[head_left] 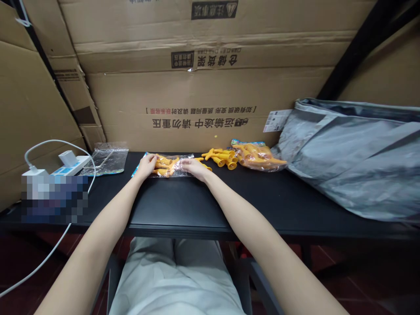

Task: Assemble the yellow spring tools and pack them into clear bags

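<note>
A clear plastic bag (184, 174) with a blue end lies flat on the black table, with several orange-yellow plastic toy pieces (163, 163) inside. My left hand (147, 166) grips the bag near its blue left end, fingers closed on the film. At the other end, my right hand (194, 169) has its fingers bent together on the plastic; the fingertips are partly hidden. Just beyond my right hand lies a loose pile of yellow toy pieces (223, 156), flared at their ends. A filled bag of the same orange toys (257, 156) rests to the right of that pile.
A flat clear bag (108, 160) lies at the left, beside a white power strip (72, 166) with a charger and white cable (92, 175). A large grey bag (354, 162) takes up the table's right side. Cardboard (203, 87) walls the back; the table edge (180, 230) is in front.
</note>
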{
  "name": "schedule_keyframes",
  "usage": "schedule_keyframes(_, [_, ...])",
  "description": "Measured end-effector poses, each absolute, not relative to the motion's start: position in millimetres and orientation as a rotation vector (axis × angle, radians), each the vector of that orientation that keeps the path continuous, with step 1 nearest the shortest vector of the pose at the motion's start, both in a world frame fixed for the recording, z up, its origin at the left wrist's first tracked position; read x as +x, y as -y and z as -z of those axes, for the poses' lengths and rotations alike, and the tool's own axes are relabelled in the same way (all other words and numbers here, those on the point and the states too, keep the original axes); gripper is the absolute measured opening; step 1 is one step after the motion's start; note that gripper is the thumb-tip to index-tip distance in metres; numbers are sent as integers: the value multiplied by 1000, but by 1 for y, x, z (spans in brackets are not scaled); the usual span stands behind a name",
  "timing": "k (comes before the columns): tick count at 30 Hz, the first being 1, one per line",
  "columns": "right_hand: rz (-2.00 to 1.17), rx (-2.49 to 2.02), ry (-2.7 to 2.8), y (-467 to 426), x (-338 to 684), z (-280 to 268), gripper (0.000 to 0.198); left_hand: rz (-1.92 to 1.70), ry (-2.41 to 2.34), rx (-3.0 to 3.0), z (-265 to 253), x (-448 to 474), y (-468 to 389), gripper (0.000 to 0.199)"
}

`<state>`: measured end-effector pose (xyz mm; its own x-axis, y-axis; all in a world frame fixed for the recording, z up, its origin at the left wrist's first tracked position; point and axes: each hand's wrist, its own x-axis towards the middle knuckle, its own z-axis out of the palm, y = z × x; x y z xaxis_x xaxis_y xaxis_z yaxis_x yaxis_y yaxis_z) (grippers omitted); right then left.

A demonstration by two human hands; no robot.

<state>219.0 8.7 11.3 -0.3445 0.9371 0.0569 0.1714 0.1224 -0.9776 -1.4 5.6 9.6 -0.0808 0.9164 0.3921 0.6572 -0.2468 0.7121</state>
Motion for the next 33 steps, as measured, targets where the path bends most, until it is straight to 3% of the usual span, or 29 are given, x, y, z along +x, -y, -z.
schedule_keyframes(4, [-469, -1342, 1882, -13, 235, -17, 28, -1108, -1756, 2008, -11, -4, -5, 28])
schedule_keyframes(7, [-74, -1583, 1872, -12, 249, -22, 29, -1021, -1784, 2096, -10, -5, -5, 28])
schedule_keyframes(12, [-165, -1862, 1913, -11, 260, -23, 26, -970, -1856, 2111, -7, -8, -8, 30])
schedule_keyframes(22, [-682, -1653, 2040, -21, 256, -19, 30, -983, -1848, 2169, -2, -16, -12, 32])
schedule_keyframes(28, [-6, -1829, 2356, -2, 256, -29, 28, -952, -1855, 2161, -2, -18, -13, 32])
schedule_keyframes(33, [306, -1933, 2220, 6, 255, -37, 32, -946, -1830, 2175, -1, -18, -14, 33])
